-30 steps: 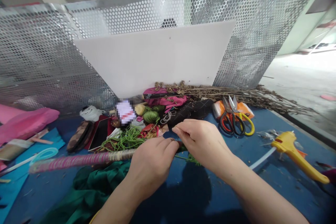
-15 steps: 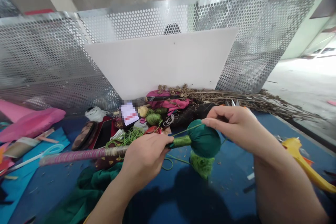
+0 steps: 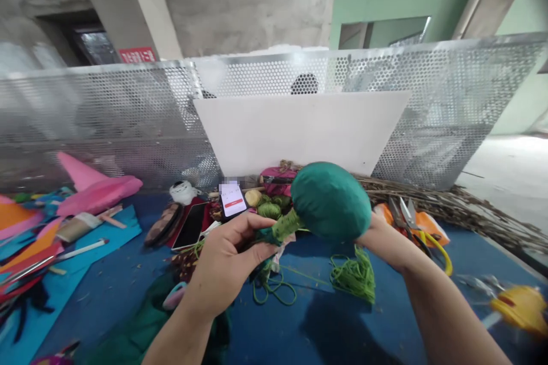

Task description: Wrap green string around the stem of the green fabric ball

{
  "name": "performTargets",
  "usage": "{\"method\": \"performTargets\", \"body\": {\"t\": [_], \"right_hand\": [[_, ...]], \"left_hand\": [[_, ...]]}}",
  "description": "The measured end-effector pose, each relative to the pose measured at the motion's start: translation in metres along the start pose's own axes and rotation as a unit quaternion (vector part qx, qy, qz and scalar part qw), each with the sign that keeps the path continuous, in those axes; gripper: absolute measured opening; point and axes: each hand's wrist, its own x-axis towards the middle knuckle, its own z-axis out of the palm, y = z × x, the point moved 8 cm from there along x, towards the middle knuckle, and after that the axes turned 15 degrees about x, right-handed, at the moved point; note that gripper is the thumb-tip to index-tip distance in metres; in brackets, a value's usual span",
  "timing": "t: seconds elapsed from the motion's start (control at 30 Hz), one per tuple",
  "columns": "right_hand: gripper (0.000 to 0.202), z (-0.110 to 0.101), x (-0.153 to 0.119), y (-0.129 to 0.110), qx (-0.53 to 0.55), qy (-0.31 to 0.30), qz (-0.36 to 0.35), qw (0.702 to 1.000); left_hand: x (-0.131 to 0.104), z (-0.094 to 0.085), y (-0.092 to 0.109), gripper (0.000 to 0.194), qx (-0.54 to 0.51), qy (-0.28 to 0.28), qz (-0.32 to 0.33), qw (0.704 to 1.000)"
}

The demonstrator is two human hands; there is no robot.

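My left hand is closed around a stick just below its neck, which is wrapped in light green yarn. At the stick's head is a large ball covered in dark green cloth, tilted up to the right. My right hand reaches behind the ball; its fingers are hidden there. On the table below lies a loose bundle of green yarn, with a thin strand running left toward loops under my left hand. Dark green cloth lies below my left forearm.
Scissors and dry twigs lie at the right, with a yellow glue gun nearer. Behind stand a white board and a perforated metal screen. Phones, yarn balls and a pink felt piece lie further left.
The ball has tipped up and turned toward me, and my right hand has gone from pinching the strand above it to behind it. The view has tilted upward and shifted left.
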Motion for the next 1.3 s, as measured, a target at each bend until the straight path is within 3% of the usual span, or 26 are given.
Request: {"method": "performTargets", "body": {"t": [0.07,0.1,0.2,0.27,0.33,0.43,0.53,0.6,0.67,0.73,0.8,0.9,0.97,1.03,1.13,1.3], "right_hand": [[0.032,0.016,-0.004,0.003,-0.020,-0.089,0.020,0.996],[0.030,0.021,-0.005,0.002,-0.028,-0.103,0.016,0.994],[0.025,0.033,-0.006,-0.011,0.005,-0.034,-0.036,0.999],[0.030,0.052,-0.009,-0.015,0.102,-0.010,-0.041,0.994],[0.035,0.079,-0.013,-0.021,0.186,-0.054,-0.037,0.980],[0.030,0.103,-0.020,-0.026,0.187,-0.108,-0.001,0.976],[0.035,0.088,-0.026,-0.047,0.111,-0.056,-0.068,0.990],[0.030,0.075,-0.035,-0.069,0.083,-0.006,-0.172,0.982],[0.024,0.073,-0.044,-0.080,0.095,0.003,-0.239,0.966],[0.026,0.082,-0.047,-0.076,0.162,-0.029,-0.242,0.956],[0.034,0.091,-0.044,-0.062,0.279,-0.048,-0.197,0.939],[0.042,0.091,-0.037,-0.034,0.398,0.020,-0.104,0.911],[0.042,0.083,-0.038,-0.027,0.374,0.078,-0.085,0.920],[0.040,0.077,-0.042,-0.035,0.296,0.100,-0.110,0.944],[0.035,0.074,-0.050,-0.055,0.176,0.096,-0.162,0.966],[0.027,0.081,-0.059,-0.072,0.092,0.083,-0.227,0.966]], "left_hand": [[-0.003,-0.009,0.004,0.020,0.002,0.031,0.003,1.000],[-0.005,-0.011,0.006,0.020,0.007,0.036,0.005,0.999],[-0.009,-0.004,0.010,0.020,0.028,0.016,-0.006,0.999],[-0.011,0.006,0.009,0.020,0.022,-0.018,-0.018,0.999],[-0.011,0.013,0.008,0.021,0.003,-0.043,-0.019,0.999],[-0.006,0.013,0.002,0.023,-0.023,-0.040,-0.027,0.999],[0.000,0.010,-0.004,0.023,-0.068,-0.036,-0.037,0.996],[0.003,0.014,-0.007,0.023,-0.105,-0.049,-0.041,0.992],[0.004,0.019,-0.010,0.025,-0.127,-0.061,-0.049,0.989],[0.003,0.025,-0.012,0.028,-0.126,-0.064,-0.059,0.988],[0.002,0.031,-0.013,0.030,-0.129,-0.074,-0.070,0.986],[0.000,0.043,-0.015,0.035,-0.159,-0.114,-0.094,0.976],[-0.001,0.049,-0.015,0.038,-0.181,-0.135,-0.102,0.969],[-0.001,0.052,-0.015,0.037,-0.199,-0.138,-0.104,0.965],[0.001,0.053,-0.015,0.033,-0.208,-0.118,-0.102,0.966],[0.003,0.051,-0.015,0.028,-0.155,-0.087,-0.085,0.980]]}}
